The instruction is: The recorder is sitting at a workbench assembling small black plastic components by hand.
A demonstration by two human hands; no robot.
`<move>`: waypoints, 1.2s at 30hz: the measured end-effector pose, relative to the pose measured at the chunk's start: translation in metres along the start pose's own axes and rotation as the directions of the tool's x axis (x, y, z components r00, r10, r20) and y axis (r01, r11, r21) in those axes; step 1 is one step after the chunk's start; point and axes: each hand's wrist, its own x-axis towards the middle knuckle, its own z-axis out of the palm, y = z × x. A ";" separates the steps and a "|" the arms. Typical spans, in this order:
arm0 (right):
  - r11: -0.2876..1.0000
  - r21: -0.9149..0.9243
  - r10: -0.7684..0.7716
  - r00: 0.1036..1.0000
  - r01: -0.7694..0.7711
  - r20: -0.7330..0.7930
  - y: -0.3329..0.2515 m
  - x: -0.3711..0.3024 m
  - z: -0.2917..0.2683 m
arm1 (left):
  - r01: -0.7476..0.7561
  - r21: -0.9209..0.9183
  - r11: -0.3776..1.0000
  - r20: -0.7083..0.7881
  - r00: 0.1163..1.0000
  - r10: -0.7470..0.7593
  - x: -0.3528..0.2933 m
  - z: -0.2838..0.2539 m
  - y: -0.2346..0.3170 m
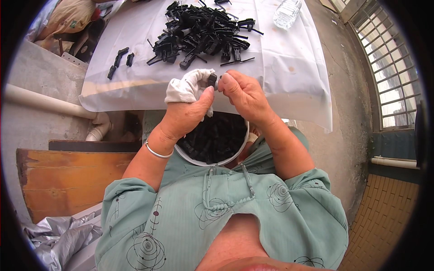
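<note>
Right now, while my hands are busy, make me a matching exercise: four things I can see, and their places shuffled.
Things
1. White cloth
2. Clear plastic bottle
3. White-rimmed bucket
4. Silver bracelet

Places
A. Around the left wrist
B. Below the hands, with black parts inside
C. In the left hand
D. On the far right of the table

Pairs: 1-C, 2-D, 3-B, 4-A.

A small black part (212, 80) and a white cloth (181, 90) are held in the left hand (192, 113); just beside them, the right hand (245, 96) is pinched closed. Black pieces (203, 34) are heaped on the covered table (280, 58) and contained in a white bucket (192, 159).
</note>
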 end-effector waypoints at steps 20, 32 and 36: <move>0.985 -0.078 -0.158 0.988 0.157 -0.005 0.017 0.002 0.010 | -0.291 0.324 0.900 -0.094 0.937 0.337 0.003 0.001 -0.017; 0.962 -0.258 -0.082 0.996 0.087 0.032 0.014 0.004 -0.009 | 0.027 -0.013 1.000 0.050 0.998 -0.027 0.000 -0.006 -0.002; 0.978 -0.200 -0.053 0.998 0.058 0.029 0.013 0.005 -0.006 | -0.011 0.020 1.000 0.127 0.992 0.009 0.000 -0.002 -0.001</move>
